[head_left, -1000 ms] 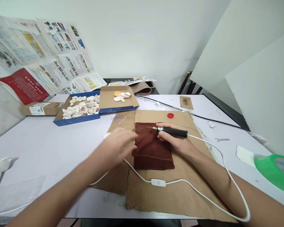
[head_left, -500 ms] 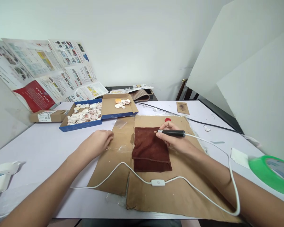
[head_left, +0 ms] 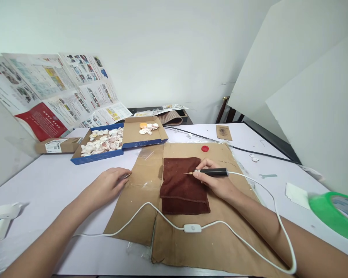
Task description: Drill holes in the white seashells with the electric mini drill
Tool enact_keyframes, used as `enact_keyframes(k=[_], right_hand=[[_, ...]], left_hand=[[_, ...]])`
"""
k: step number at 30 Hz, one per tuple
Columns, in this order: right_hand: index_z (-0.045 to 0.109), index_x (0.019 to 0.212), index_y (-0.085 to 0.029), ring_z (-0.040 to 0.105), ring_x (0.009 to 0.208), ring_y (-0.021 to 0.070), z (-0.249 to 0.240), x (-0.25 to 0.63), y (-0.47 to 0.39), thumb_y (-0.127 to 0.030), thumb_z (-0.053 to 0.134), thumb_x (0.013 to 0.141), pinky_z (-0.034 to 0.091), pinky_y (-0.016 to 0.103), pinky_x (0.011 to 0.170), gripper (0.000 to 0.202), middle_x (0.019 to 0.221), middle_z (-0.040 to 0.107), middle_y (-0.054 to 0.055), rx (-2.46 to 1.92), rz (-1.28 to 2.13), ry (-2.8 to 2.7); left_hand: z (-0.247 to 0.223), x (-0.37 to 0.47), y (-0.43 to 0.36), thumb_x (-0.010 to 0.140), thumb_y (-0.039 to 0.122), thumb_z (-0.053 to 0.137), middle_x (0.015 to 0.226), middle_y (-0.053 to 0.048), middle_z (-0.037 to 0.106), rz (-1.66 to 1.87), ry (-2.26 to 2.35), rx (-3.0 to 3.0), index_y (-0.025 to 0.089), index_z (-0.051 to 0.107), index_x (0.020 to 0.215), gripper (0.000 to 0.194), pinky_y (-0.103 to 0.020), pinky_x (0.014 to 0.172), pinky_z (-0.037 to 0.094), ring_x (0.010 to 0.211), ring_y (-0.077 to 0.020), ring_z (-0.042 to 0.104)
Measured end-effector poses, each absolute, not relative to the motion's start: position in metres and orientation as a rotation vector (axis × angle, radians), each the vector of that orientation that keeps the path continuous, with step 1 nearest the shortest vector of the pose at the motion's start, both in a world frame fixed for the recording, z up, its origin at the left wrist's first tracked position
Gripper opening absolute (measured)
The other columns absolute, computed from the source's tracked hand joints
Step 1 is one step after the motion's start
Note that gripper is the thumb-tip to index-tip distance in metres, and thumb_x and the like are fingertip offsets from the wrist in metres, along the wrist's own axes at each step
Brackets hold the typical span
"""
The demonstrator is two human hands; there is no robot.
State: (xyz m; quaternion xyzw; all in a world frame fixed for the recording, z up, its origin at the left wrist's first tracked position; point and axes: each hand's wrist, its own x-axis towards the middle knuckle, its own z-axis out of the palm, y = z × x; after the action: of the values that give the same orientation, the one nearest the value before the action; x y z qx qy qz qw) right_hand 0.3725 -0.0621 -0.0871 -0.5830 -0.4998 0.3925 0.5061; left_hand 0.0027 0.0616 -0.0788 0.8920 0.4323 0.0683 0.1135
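Two bare hands are at your workplace, and only the right one plainly has hold of something: its thumb and fingers are closed around a slim black cylindrical tool (head_left: 213,172), with a thin metal bit (head_left: 188,173) pointing left. Your right hand (head_left: 216,181) holds that tool over the right side of a folded dark-brown cloth (head_left: 182,185), which lies on flattened brown cardboard (head_left: 191,251). Your left hand (head_left: 108,185) rests at the cardboard's left edge, fingers curled toward the thumb. A thin pale sliver shows at the fingertips — whether they grip it, I cannot tell. As far as one can judge, the setting-out is done: the cloth is spread, the tool is in your grip, and its white cord (head_left: 171,223), with a small white inline switch (head_left: 192,228), trails across the cardboard. Whether the tool is running cannot be seen. No separate piece is visible beneath the bit, so I would judge you to be between contacts rather than in one. Many white shells (head_left: 101,144) fill the open blue-sided cardboard box (head_left: 97,157), and a smaller cluster (head_left: 147,129) lies on its brown lid (head_left: 132,136) — how many have been dealt with, the view does not reveal.
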Motion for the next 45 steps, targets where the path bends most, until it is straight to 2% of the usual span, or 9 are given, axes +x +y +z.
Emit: enact_keyframes(k=[10, 13, 17, 20, 23, 28, 32, 37, 45], right_hand=[[0.06, 0.082, -0.025, 0.055, 0.069, 0.0181, -0.083, 0.369, -0.067, -0.055, 0.086, 0.075, 0.042, 0.03, 0.062, 0.04, 0.074, 0.067, 0.0, -1.473, 0.901, -1.265], [0.061, 0.08, -0.024, 0.053, 0.065, 0.0169, -0.082, 0.369, -0.068, -0.056, 0.086, 0.076, 0.04, 0.03, 0.061, 0.04, 0.069, 0.064, -0.001, -1.463, 0.857, -1.261], [0.059, 0.082, -0.024, 0.05, 0.058, 0.0146, -0.079, 0.369, -0.064, -0.064, 0.086, 0.075, 0.036, 0.029, 0.056, 0.049, 0.065, 0.061, -0.003, -1.417, 0.856, -1.16], [0.056, 0.084, -0.026, 0.045, 0.05, 0.0129, -0.071, 0.366, -0.059, -0.071, 0.083, 0.076, 0.032, 0.029, 0.05, 0.053, 0.059, 0.057, -0.006, -1.401, 0.879, -1.063], [0.054, 0.088, -0.027, 0.043, 0.047, 0.0132, -0.062, 0.363, -0.055, -0.07, 0.082, 0.079, 0.031, 0.029, 0.048, 0.052, 0.056, 0.053, -0.008, -1.402, 0.872, -1.026], [0.06, 0.089, -0.025, 0.053, 0.063, 0.016, -0.07, 0.358, -0.058, -0.056, 0.082, 0.081, 0.042, 0.031, 0.059, 0.038, 0.074, 0.062, -0.001, -1.446, 0.646, -1.168], [0.065, 0.093, -0.024, 0.054, 0.065, 0.0177, -0.084, 0.358, -0.062, -0.055, 0.079, 0.083, 0.044, 0.033, 0.063, 0.035, 0.073, 0.061, -0.001, -1.491, 0.718, -1.247], [0.063, 0.098, -0.025, 0.051, 0.059, 0.0162, -0.087, 0.362, -0.063, -0.056, 0.081, 0.082, 0.04, 0.031, 0.058, 0.039, 0.067, 0.057, -0.004, -1.46, 0.806, -1.269], [0.063, 0.086, -0.026, 0.057, 0.062, 0.018, -0.088, 0.357, -0.068, -0.047, 0.081, 0.081, 0.046, 0.031, 0.057, 0.028, 0.072, 0.068, 0.002, -1.469, 0.834, -1.358]], left_hand=[[-0.069, 0.022, 0.056, 0.106, 0.045, 0.034, 0.123, -0.014, 0.08, 0.521, 1.265, 2.649, 0.019, 0.077, 0.12, 0.052, -0.041, 0.094, 0.061, 0.103, -0.0291, 0.076], [-0.053, 0.043, 0.047, 0.106, 0.046, 0.04, 0.116, -0.012, 0.08, 0.698, 1.156, 2.534, 0.019, 0.075, 0.121, 0.047, -0.039, 0.092, 0.06, 0.096, -0.0255, 0.075], [-0.046, 0.082, 0.039, 0.096, 0.043, 0.058, 0.107, -0.01, 0.079, 0.683, 0.975, 2.251, 0.018, 0.067, 0.134, 0.046, -0.034, 0.079, 0.061, 0.086, -0.0216, 0.073], [-0.051, 0.113, 0.04, 0.09, 0.047, 0.069, 0.091, -0.007, 0.075, 0.606, 0.904, 1.991, 0.016, 0.072, 0.105, 0.034, -0.029, 0.07, 0.057, 0.077, -0.018, 0.069], [-0.059, 0.136, 0.045, 0.088, 0.043, 0.075, 0.085, -0.005, 0.073, 0.487, 0.84, 1.845, 0.016, 0.075, 0.095, 0.027, -0.024, 0.066, 0.052, 0.076, -0.0148, 0.065], [-0.074, 0.149, 0.055, 0.083, 0.041, 0.083, 0.08, -0.005, 0.074, 0.322, 0.855, 1.582, 0.013, 0.077, 0.099, 0.033, -0.018, 0.048, 0.043, 0.064, -0.0124, 0.062], [-0.086, 0.149, 0.056, 0.085, 0.043, 0.083, 0.093, -0.011, 0.078, 0.356, 0.861, 1.522, 0.011, 0.077, 0.108, 0.04, -0.016, 0.046, 0.045, 0.065, -0.011, 0.064], [-0.091, 0.149, 0.053, 0.087, 0.044, 0.082, 0.087, -0.008, 0.077, 0.384, 0.921, 1.523, 0.01, 0.076, 0.122, 0.049, -0.018, 0.041, 0.047, 0.061, -0.0117, 0.062], [-0.086, 0.151, 0.044, 0.091, 0.04, 0.075, 0.087, -0.008, 0.079, 0.381, 0.982, 1.601, 0.012, 0.077, 0.125, 0.043, -0.017, 0.039, 0.048, 0.065, -0.0145, 0.067]])
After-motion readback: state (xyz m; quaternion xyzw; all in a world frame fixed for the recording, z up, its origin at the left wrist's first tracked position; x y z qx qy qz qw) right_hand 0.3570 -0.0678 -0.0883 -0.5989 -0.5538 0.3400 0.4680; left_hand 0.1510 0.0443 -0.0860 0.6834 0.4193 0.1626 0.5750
